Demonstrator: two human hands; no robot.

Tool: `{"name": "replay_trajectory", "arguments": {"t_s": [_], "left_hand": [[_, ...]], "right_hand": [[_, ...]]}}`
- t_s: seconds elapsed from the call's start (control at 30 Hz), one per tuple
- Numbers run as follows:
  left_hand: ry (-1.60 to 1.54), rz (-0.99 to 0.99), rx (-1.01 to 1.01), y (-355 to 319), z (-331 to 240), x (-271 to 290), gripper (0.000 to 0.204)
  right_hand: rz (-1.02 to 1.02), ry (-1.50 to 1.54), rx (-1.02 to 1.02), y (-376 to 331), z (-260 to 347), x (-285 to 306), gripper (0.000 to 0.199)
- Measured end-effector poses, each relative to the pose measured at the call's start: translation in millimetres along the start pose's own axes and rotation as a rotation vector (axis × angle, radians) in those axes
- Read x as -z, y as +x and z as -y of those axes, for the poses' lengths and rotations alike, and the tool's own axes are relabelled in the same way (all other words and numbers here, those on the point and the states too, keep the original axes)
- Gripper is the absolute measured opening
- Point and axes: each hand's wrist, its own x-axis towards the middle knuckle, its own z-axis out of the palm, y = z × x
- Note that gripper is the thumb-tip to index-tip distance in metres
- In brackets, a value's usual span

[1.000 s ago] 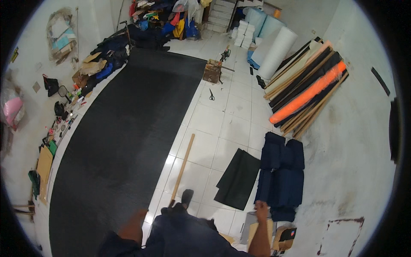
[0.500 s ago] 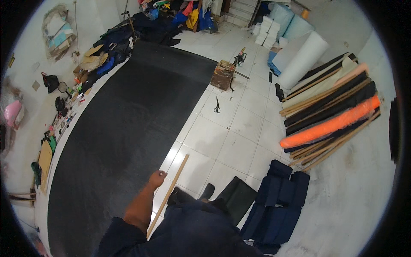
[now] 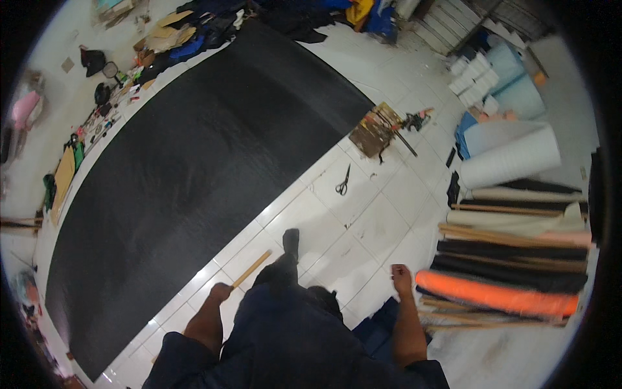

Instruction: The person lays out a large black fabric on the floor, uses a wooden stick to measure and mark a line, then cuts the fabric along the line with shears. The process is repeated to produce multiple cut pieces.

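My left hand (image 3: 222, 292) is closed around a slim wooden stick (image 3: 253, 268), whose upper end points away over the white tiles; my arm and body hide much of its lower part. To its left a broad sheet of black material (image 3: 207, 155) lies spread on the floor. Out to the right, my right hand (image 3: 401, 277) hangs with its fingers curled in, and nothing shows in them. It is nearest to an orange roll (image 3: 492, 295) wrapped in clear plastic. Dark blue folded bundles (image 3: 379, 327) lie below it, partly covered by my arm and clothing.
Black scissors (image 3: 343, 181) lie on the tiles ahead. A worn box (image 3: 376, 133) stands against the sheet's far right edge. Several fabric rolls and poles (image 3: 512, 246) are stacked at right, near a white roll (image 3: 512, 155). Clutter (image 3: 97, 123) lines the left wall.
My left hand has taken hold of the wooden stick. My right hand has come into view at the right. The view has turned, and my feet have shifted on the tiles.
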Motion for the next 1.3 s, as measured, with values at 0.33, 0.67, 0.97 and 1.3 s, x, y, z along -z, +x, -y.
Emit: {"name": "replay_trajectory", "arguments": {"t_s": [0.33, 0.67, 0.97, 1.3], "left_hand": [[-1.226, -0.644, -0.18, 24, -255, 250, 0.034], [-0.583, -0.033, 0.084, 24, -372, 169, 0.038], [-1.085, -0.027, 0.288, 149, -326, 110, 0.037], [-1.049, -0.717, 0.275, 290, -217, 152, 0.039]], "right_hand": [[0.918, -0.574, 0.61, 87, 288, -146, 0.038], [1.826, -0.791, 0.383, 264, 317, -146, 0.041], [2.428, -0.761, -0.195, 344, 253, -260, 0.036], [0.804, -0.462, 0.275, 709, 181, -556, 0.045]]}}
